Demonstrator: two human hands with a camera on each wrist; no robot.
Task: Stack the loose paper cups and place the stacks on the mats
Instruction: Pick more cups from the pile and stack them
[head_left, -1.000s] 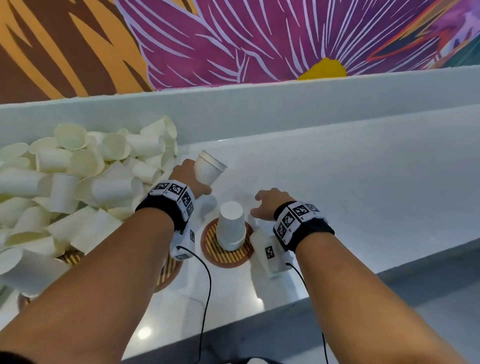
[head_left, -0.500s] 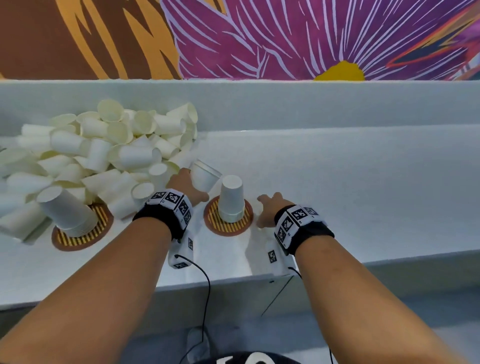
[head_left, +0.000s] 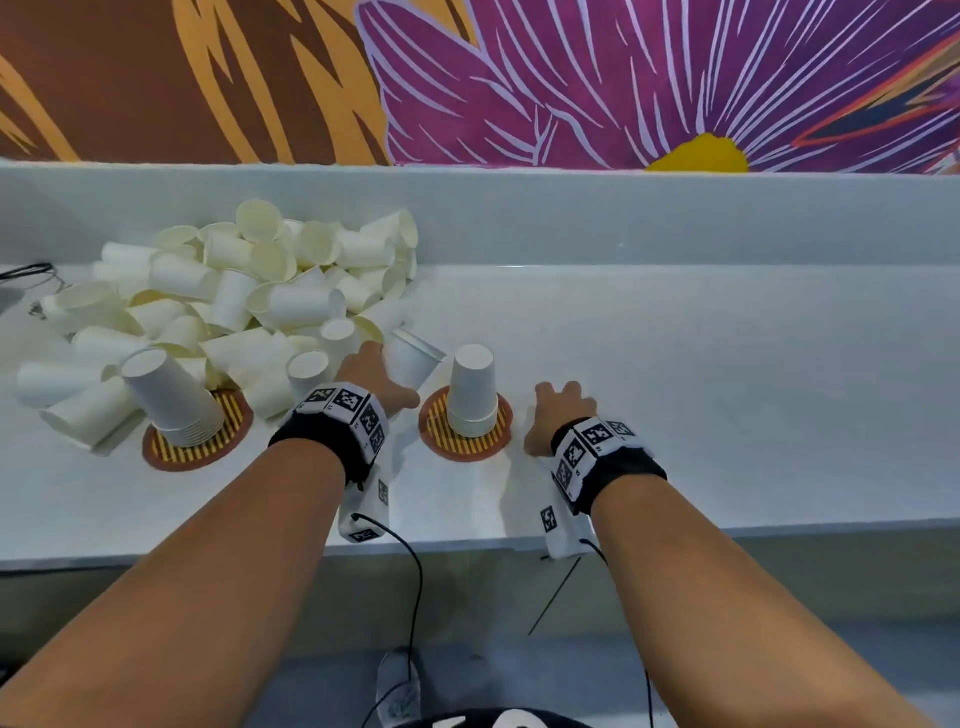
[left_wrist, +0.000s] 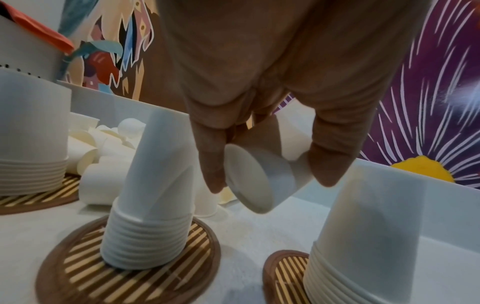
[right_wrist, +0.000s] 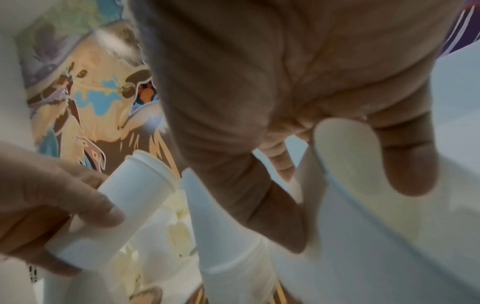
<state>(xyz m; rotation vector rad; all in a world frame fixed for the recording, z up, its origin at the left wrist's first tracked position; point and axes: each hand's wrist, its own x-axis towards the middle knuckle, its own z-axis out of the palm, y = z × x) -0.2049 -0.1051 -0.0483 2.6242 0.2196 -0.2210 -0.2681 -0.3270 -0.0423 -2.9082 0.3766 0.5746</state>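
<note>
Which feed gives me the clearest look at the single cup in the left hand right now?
The left wrist view: the cup fills mid-frame, tilted, pinched by the left hand, base towards the camera. The head view shows it small, half hidden behind that hand, beside the stack. The right wrist view shows it blurred.

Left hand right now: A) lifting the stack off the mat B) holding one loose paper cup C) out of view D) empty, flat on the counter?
B: the left hand grips a single paper cup, tilted, beside the stack standing on the mat.
</note>
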